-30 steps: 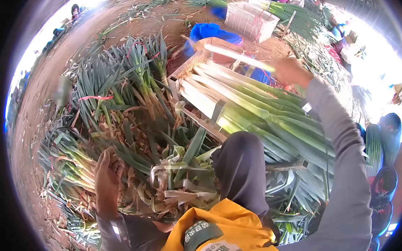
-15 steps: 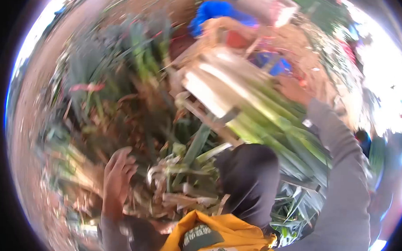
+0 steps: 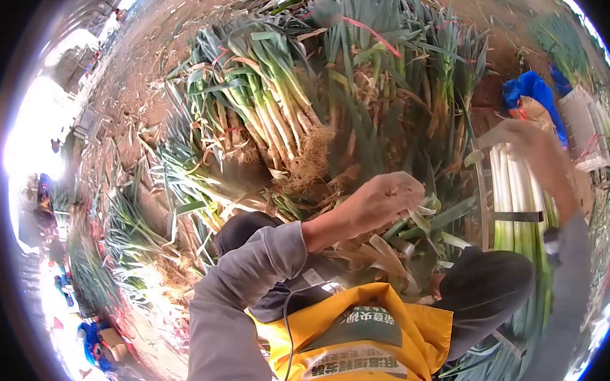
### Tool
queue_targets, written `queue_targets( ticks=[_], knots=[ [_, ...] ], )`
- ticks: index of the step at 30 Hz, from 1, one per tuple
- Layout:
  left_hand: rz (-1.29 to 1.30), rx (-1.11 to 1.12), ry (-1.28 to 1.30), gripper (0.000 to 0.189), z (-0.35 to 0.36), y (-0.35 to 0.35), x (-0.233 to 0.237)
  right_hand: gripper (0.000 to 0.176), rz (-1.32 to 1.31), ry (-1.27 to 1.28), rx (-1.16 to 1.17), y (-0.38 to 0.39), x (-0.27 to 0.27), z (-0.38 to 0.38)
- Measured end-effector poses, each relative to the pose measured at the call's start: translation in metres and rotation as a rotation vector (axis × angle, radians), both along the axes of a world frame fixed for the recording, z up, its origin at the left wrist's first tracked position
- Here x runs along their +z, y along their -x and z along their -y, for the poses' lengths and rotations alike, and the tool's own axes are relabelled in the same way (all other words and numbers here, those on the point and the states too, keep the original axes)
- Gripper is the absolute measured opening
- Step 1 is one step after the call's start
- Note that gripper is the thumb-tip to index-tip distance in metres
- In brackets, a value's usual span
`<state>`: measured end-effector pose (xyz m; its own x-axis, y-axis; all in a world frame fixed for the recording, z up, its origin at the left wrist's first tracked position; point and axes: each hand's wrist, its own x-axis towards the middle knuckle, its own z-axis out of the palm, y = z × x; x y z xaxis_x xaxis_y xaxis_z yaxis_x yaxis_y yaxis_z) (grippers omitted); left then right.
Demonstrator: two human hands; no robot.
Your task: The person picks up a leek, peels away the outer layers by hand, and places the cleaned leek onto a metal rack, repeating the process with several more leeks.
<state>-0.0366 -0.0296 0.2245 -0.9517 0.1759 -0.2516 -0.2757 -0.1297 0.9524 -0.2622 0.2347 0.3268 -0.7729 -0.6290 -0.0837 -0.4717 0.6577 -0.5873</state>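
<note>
My left hand point(image 3: 393, 195) is held above loose leaves and peeled husks point(image 3: 383, 260), its fingers curled together; whatever may be between them is too small to make out. Over the white ends of the cleaned leeks point(image 3: 512, 187), my right hand point(image 3: 531, 148) is smeared by motion, and its grip is unclear. Those leeks lie in a narrow frame with a dark crossbar point(image 3: 518, 216), their green parts toward my knee. An untrimmed leek bundle point(image 3: 271, 112), with brown roots, lies beyond my left hand.
More leeks stand behind in upright bunches point(image 3: 443, 81), some with red ties. Other leeks point(image 3: 133, 218) lie at the left. Blue plastic point(image 3: 533, 94) and a pale crate point(image 3: 585, 126) are at the upper right. My knees point(image 3: 493, 284) and yellow apron point(image 3: 353, 340) are below.
The view has swung left, so the cleaned leeks appear farther right. My left hand has moved inward over the husks, its fingers now curled. My right hand has shifted to the white ends.
</note>
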Motion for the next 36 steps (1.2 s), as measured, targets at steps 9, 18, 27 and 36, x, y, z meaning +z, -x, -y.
queue_targets(
  ticks=[9, 18, 27, 36],
  knots=[
    [-0.163, 0.305, -0.100, 0.040, 0.064, -0.050, 0.031, 0.059, -0.357, 0.036, 0.387, -0.102, -0.144, 0.343],
    [-0.104, 0.383, -0.205, 0.039, 0.100, -0.061, 0.029, 0.088, -0.142, -0.163, 0.086, -0.098, -0.219, 0.453],
    [-0.091, 0.448, -0.233, 0.042, 0.110, -0.062, 0.031, 0.045, 0.368, 0.010, 0.364, -0.004, -0.193, 0.438],
    [-0.047, 0.481, -0.269, 0.040, 0.105, -0.060, 0.020, 0.032, 0.145, 0.089, 0.235, -0.027, -0.169, 0.351]
  ],
)
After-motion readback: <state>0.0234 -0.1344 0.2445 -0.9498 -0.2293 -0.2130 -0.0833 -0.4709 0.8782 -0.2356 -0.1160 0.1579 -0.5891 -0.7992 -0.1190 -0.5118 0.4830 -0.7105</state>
